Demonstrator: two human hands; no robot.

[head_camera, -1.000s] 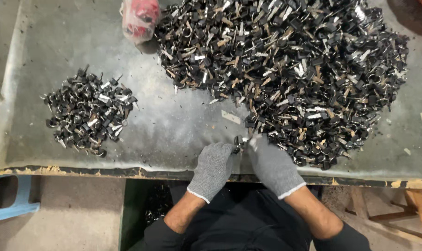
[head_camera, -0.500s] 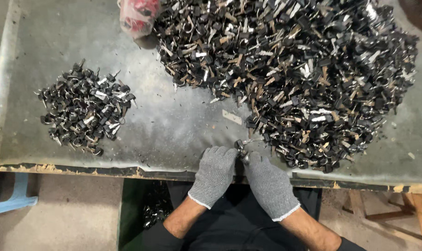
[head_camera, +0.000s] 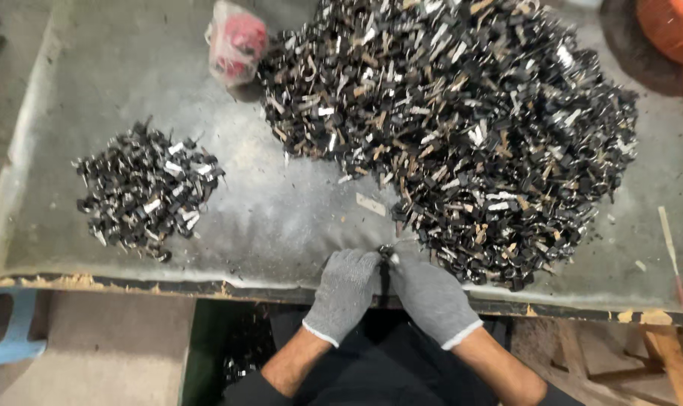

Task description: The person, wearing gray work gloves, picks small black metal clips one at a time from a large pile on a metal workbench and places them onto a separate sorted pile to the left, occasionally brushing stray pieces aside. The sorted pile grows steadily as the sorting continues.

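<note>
Both gloved hands, left hand (head_camera: 344,289) and right hand (head_camera: 429,292), met at the tabletop (head_camera: 296,218) edge, fingers pinched shut on one small black clip (head_camera: 387,252) beside the large pile (head_camera: 462,128)

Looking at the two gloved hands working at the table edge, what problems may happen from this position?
The left hand and right hand pinch a small dark metal part right at the table edge; if it slips, it would likely fall to the floor. The big pile of parts reaches the right hand, so a nudge might push pieces over the edge. Sharp ends may snag the knit gloves.
</note>
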